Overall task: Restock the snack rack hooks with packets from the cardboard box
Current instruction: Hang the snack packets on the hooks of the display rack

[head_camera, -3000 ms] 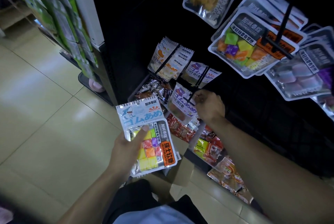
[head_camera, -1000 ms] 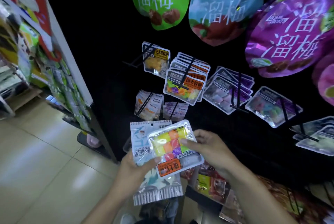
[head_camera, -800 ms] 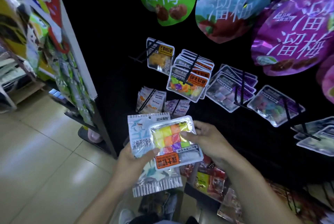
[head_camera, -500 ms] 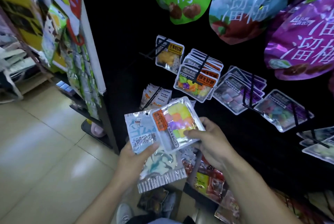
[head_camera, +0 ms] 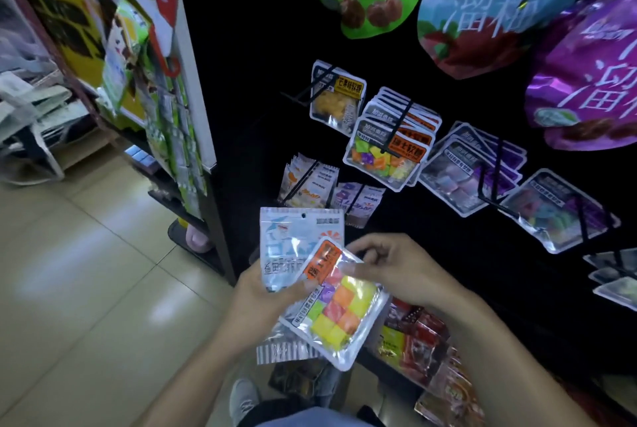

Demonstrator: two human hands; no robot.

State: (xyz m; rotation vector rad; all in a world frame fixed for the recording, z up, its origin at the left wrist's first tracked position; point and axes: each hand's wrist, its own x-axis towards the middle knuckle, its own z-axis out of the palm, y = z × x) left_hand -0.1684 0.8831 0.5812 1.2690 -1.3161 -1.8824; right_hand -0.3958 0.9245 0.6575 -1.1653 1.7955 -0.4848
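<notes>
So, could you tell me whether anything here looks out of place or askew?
Mostly the cube-candy packet in both hands: it lies tilted, orange label toward the left hand, unlike its upright twins on the hook. The right hand pinches its top edge over the shark packet. Nothing looks spilled or torn.

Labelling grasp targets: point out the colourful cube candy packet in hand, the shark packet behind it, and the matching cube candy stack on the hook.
cube candy packet (head_camera: pixel 339 309), head view, on the coloured cubes.
shark packet (head_camera: pixel 293 237), head view, upper printed face.
hooked cube candy stack (head_camera: pixel 382 157), head view, front packet's cubes.
</notes>
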